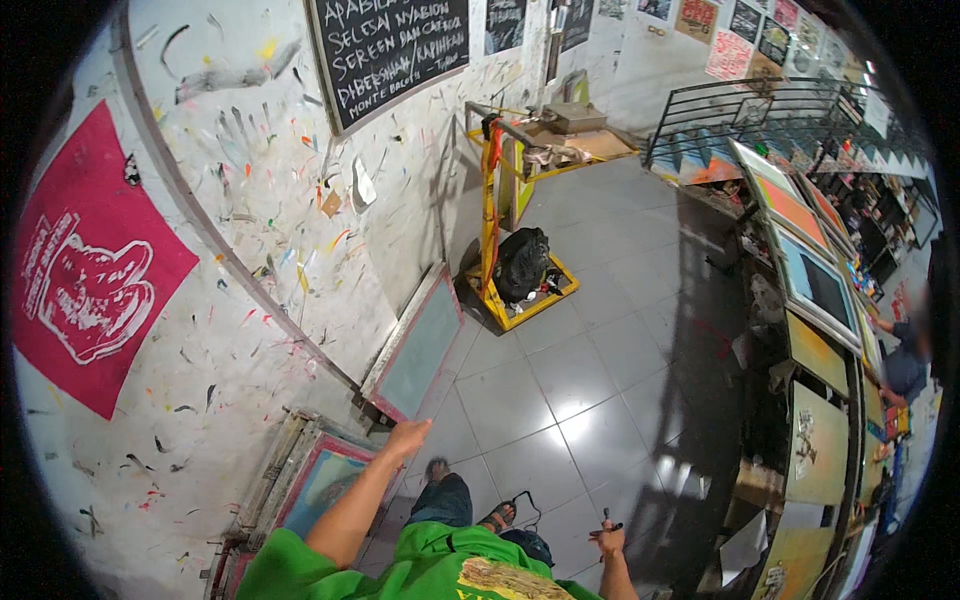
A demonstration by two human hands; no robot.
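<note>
My left hand (408, 438) reaches forward with its fingers closed. It overlaps the near corner of a framed printing screen (420, 345) that leans against the wall; I cannot tell whether it touches the screen or holds anything. Down at the lower right, my right hand (608, 543) is closed around a small, dark, pen-like thing (606, 524), too small to make out fully. More framed screens (325, 480) stand stacked against the wall beside my left forearm. A dark, thin loop (533, 512) shows next to my sandalled foot.
Ahead stands a yellow metal frame stand (490, 220) with a black bag (522, 265) on its base. To the right runs a long rack of boards and screens (815, 440). Another person (907, 360) is beyond it. A black railing (760, 105) edges the far side.
</note>
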